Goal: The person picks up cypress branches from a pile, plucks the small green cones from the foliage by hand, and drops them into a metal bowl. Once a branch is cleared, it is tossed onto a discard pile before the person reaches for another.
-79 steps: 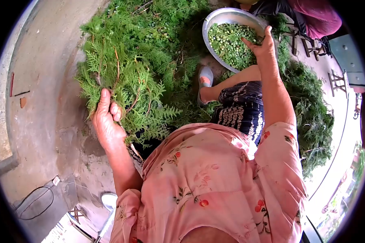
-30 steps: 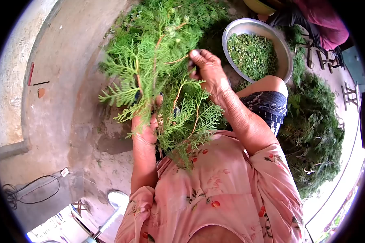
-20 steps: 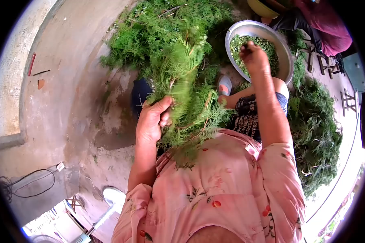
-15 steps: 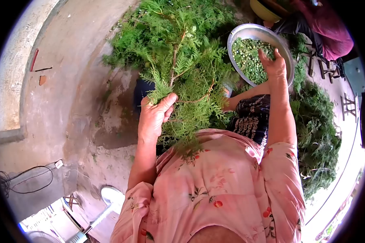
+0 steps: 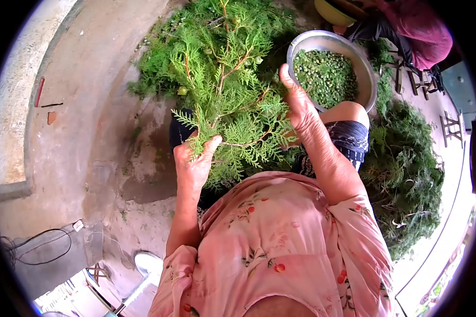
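My left hand [image 5: 195, 158] is closed round the lower stem of a leafy green branch [image 5: 222, 90], which stands up in front of my lap. Small round green fruits show on its twigs. To the right of the branch, my right hand [image 5: 300, 100] has its thumb raised and fingers apart, with nothing seen in it; its fingertips are partly hidden near the leaves. Just beyond it, a wide metal basin [image 5: 369, 79] holds a heap of small green fruits [image 5: 325, 74].
Cut greenery [image 5: 158, 63] lies beyond the branch, and another pile [image 5: 407, 174] is at the right. A person in a dark red top [image 5: 423, 37] sits at the upper right by a yellow bowl [image 5: 333, 15]. Small stools [image 5: 449, 129] stand at the right; a fan [image 5: 148, 263] is lower left.
My right hand has moved left from over the basin to beside the branch. The branch is more upright and spread. My right knee now shows by the basin.
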`<act>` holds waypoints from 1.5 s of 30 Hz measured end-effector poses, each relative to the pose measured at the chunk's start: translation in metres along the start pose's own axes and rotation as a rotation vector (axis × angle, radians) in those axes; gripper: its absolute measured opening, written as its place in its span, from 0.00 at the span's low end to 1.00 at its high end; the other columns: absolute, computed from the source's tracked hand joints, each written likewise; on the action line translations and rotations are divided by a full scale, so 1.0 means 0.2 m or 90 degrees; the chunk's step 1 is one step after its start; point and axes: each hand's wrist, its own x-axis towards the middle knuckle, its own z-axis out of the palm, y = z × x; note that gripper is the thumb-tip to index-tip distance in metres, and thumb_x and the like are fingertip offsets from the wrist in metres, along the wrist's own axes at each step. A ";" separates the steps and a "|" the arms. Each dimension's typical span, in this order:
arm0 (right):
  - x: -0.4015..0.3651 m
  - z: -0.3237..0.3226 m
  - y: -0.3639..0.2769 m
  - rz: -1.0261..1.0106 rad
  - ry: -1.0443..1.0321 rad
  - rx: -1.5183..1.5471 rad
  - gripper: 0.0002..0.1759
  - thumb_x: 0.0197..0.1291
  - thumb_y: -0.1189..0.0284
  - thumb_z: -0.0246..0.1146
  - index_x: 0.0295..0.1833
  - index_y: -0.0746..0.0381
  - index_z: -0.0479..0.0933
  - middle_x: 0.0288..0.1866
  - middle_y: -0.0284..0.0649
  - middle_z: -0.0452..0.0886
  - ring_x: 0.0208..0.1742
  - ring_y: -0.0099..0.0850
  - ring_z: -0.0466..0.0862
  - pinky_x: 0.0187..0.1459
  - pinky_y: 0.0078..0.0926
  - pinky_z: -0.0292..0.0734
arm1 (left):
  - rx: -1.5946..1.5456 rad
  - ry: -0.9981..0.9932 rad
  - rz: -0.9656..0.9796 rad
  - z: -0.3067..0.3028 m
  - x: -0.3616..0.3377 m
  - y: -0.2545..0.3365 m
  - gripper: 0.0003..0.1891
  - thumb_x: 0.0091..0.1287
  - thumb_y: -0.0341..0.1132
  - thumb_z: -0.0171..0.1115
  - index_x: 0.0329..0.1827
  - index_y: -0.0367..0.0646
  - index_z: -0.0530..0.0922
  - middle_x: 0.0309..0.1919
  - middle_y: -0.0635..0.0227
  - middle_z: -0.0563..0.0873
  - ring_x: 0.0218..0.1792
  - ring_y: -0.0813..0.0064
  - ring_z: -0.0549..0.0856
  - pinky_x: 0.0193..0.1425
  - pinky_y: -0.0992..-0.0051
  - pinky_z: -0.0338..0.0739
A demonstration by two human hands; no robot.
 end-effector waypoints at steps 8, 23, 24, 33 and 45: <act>0.06 -0.09 0.06 -0.075 -0.027 0.043 0.41 0.51 0.50 0.63 0.66 0.58 0.58 0.65 0.44 0.59 0.61 0.32 0.67 0.49 0.36 0.73 | -0.037 -0.013 -0.082 -0.01 0.00 0.00 0.11 0.57 0.29 0.66 0.41 0.34 0.80 0.25 0.73 0.82 0.26 0.87 0.73 0.31 0.82 0.71; 0.10 -0.07 0.04 -0.169 -0.095 0.018 0.11 0.50 0.80 0.66 0.40 0.58 0.78 0.34 0.28 0.79 0.33 0.16 0.76 0.31 0.14 0.73 | 0.003 -0.038 -0.075 -0.01 0.00 -0.02 0.11 0.57 0.30 0.65 0.40 0.34 0.80 0.25 0.71 0.83 0.25 0.86 0.74 0.30 0.81 0.71; 0.10 -0.08 0.04 -0.171 -0.090 -0.001 0.10 0.50 0.80 0.66 0.39 0.58 0.78 0.32 0.27 0.79 0.32 0.17 0.76 0.33 0.15 0.72 | -0.008 -0.036 -0.085 -0.01 0.00 -0.02 0.10 0.57 0.29 0.65 0.40 0.34 0.80 0.25 0.71 0.83 0.25 0.86 0.74 0.30 0.82 0.71; 0.14 -0.12 0.00 -0.351 0.052 -0.317 0.06 0.51 0.79 0.65 0.37 0.63 0.79 0.28 0.28 0.79 0.28 0.14 0.72 0.31 0.13 0.69 | 0.028 -0.053 0.043 0.06 -0.01 0.03 0.09 0.57 0.31 0.64 0.37 0.35 0.80 0.19 0.65 0.80 0.20 0.81 0.75 0.25 0.78 0.69; 0.41 -0.90 -0.42 -0.613 0.388 -0.876 0.18 0.54 0.74 0.58 0.52 0.68 0.72 0.34 0.46 0.79 0.32 0.28 0.79 0.31 0.24 0.73 | 0.043 -0.012 -0.110 0.02 0.03 -0.02 0.12 0.58 0.38 0.64 0.32 0.36 0.80 0.19 0.67 0.81 0.19 0.78 0.75 0.27 0.75 0.70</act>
